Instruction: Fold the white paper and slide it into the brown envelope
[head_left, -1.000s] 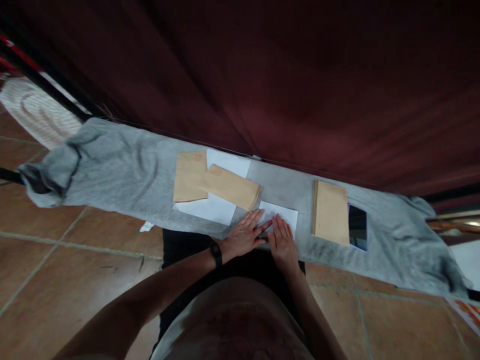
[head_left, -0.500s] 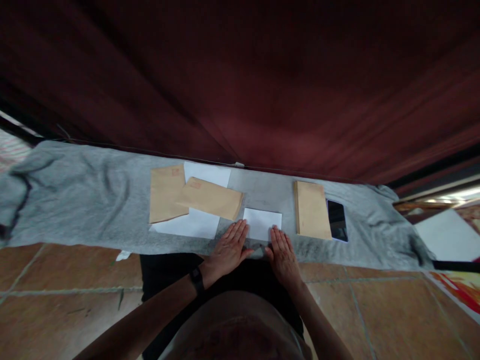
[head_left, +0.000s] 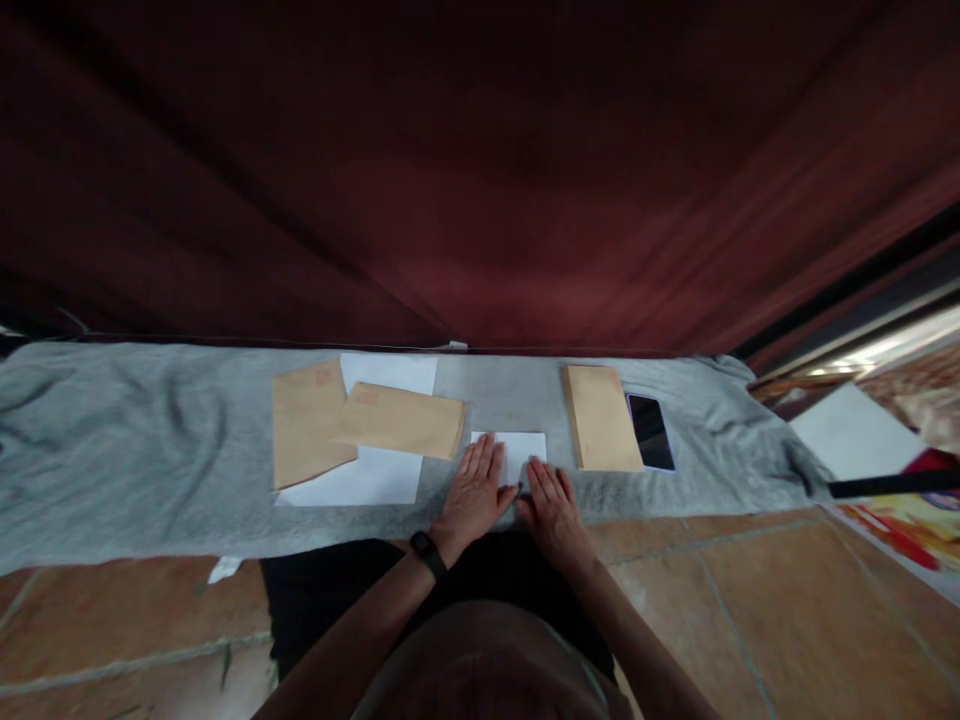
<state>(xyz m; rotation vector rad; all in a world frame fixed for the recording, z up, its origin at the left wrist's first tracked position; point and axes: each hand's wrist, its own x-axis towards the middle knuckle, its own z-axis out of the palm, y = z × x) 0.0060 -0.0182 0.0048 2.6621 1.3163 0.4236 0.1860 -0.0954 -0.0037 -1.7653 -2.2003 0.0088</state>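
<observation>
Head view: the left hand (head_left: 475, 488) and the right hand (head_left: 550, 505) lie palm-down side by side, fingers extended and held close together, pressing on the near part of a small folded white paper (head_left: 517, 452) that rests on the grey cloth (head_left: 150, 440) at the centre of the work surface; neither hand grips anything. Left of the paper, two brown envelopes (head_left: 367, 425) overlap a larger white sheet (head_left: 360, 482); to its right lie a stack of brown envelopes (head_left: 600, 430) and, just beside it, a dark smartphone (head_left: 649, 431).
</observation>
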